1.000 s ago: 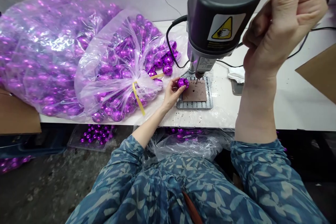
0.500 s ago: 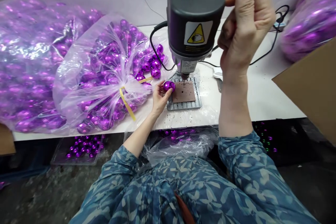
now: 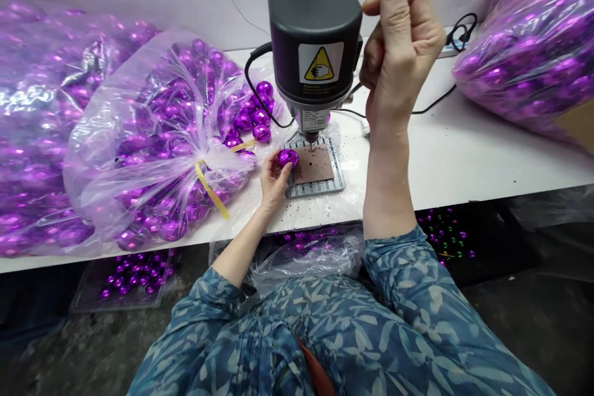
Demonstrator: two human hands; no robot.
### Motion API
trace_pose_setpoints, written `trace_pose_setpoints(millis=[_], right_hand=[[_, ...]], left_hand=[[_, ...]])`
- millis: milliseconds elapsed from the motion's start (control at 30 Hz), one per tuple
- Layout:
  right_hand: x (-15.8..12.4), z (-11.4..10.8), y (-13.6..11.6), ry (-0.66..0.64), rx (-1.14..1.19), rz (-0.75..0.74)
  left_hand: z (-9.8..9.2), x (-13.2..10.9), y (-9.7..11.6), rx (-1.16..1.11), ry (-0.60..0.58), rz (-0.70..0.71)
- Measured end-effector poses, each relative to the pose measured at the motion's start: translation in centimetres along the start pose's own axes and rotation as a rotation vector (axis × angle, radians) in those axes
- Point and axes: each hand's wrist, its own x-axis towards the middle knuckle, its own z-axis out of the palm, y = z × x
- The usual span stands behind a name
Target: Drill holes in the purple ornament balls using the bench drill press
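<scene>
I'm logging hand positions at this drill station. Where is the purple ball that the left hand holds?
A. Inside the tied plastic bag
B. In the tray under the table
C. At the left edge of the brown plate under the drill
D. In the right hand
C: the left hand pinches the purple ball beside the brown plate, left of the drill bit.

Left hand (image 3: pixel 273 178) holding purple ball (image 3: pixel 288 157) beside drill press (image 3: pixel 313 37), right hand (image 3: pixel 401 49) fisted

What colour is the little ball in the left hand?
Shiny purple. The ball in the left hand shows best in the head view.
</scene>
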Motion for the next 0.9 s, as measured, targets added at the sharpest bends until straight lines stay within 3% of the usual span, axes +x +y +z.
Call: trace_pose_setpoints(millis=[300, 633, 900], right_hand=[[0.7, 0.1, 0.7, 0.046, 0.100, -0.015], [0.9, 0.0, 0.9, 0.023, 0.177, -0.046], [1.1, -0.4, 1.2, -0.023, 0.048, -0.049]], left_hand=[[0.0, 2.3, 0.6, -0.009, -0.159, -0.069], [1.4, 3.7, 0.3, -0.027, -0.228, -0.142], [0.4, 3.1, 0.7, -0.089, -0.127, -0.134]])
